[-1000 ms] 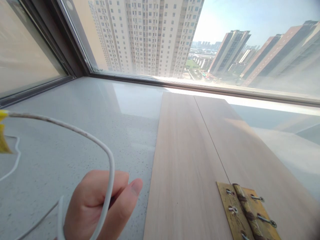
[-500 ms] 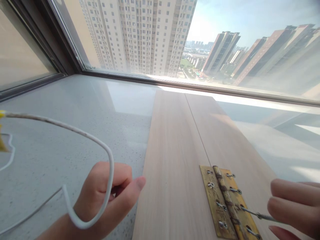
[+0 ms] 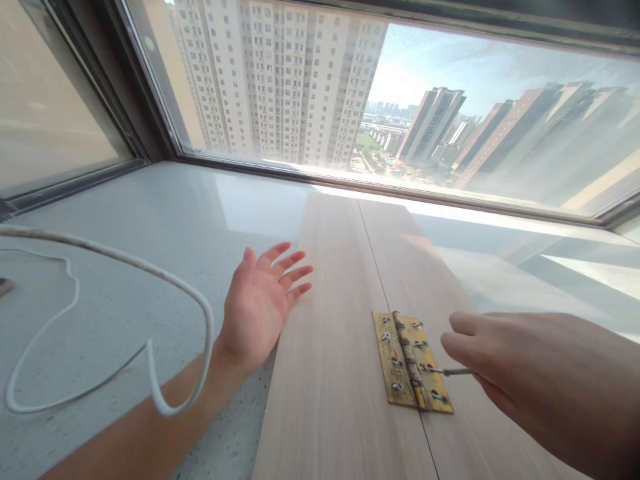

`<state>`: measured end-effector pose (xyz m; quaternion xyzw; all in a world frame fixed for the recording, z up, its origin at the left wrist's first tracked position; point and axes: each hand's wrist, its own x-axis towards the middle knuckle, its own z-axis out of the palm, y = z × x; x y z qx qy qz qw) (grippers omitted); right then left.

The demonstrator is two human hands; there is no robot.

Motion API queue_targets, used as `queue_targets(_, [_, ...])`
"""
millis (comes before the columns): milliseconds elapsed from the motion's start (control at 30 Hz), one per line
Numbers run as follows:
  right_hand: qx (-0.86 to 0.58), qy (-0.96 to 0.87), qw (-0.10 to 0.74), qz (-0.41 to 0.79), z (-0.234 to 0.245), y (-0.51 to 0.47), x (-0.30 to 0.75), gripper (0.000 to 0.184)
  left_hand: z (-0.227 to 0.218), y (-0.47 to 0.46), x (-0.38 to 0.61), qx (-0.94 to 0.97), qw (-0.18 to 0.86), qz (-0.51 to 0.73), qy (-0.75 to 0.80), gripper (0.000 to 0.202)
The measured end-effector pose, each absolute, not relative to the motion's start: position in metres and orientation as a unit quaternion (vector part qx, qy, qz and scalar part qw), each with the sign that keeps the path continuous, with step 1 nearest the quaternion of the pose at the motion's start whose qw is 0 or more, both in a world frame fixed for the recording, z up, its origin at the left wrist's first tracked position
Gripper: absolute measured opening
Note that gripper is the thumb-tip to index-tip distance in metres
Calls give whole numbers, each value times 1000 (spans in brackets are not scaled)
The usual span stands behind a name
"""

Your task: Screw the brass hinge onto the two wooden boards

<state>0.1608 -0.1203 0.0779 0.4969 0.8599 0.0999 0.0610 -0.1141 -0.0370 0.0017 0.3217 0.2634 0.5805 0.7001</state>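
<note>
Two pale wooden boards point(image 3: 335, 347) lie side by side on a grey stone sill, joined by a worn brass hinge point(image 3: 411, 360) with several raised screws. My right hand point(image 3: 505, 363) is closed around a thin metal tool point(image 3: 453, 372) whose tip touches a screw on the hinge's right leaf. My left hand point(image 3: 263, 303) hovers open, fingers spread, just over the left edge of the left board, holding nothing. A white cable point(image 3: 125, 263) arcs across my left forearm.
The grey speckled sill point(image 3: 150, 227) runs to a dark window frame point(image 3: 280, 170) with tall buildings beyond the glass. The white cable loops over the sill at far left point(image 3: 35, 340).
My left hand has let go of the white cable, opened and moved forward to the board's edge. My right hand came in from the right and the tool's tip now rests at the hinge.
</note>
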Motion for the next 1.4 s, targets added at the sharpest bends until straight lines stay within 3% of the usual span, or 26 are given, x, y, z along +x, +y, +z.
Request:
queue_targets(267, [494,837,229,57,104,-114,127,29,0,-44,-116,313,757,541,189,74])
queue_targets(533, [521,804,283,50,103,-109,122,32,-13,-34,-123,283,748,566,200,79])
queue_targets(667, [519,812,263,43,103,-108,122,30,-16,-37,-115,452,666,547,229,74])
queue_targets(800, [524,814,248,46,102,-109,125,29,-13,-38,-107,697,505,426,280,65])
queue_targets(1000, [513,821,246,54,101,-106,126,30,-17,-16,-97,714,400,452,355,65])
queue_targets(1100, [512,823,240,56,101,-106,124,30,-14,-17,-93,717,415,440,346,66])
queue_targets(1167, [512,824,236,53,102,-107,124,30,-6,-22,-95,693,495,424,308,66])
queue_targets(1233, [514,822,241,50,102,-108,125,30,6,-25,-100,614,578,473,253,73])
queue_targets(1300, [515,819,247,50,103,-110,125,30,14,-24,-105,542,600,545,222,78])
queue_targets(1400, [512,822,244,50,103,-111,125,30,12,-17,-109,506,617,548,249,79])
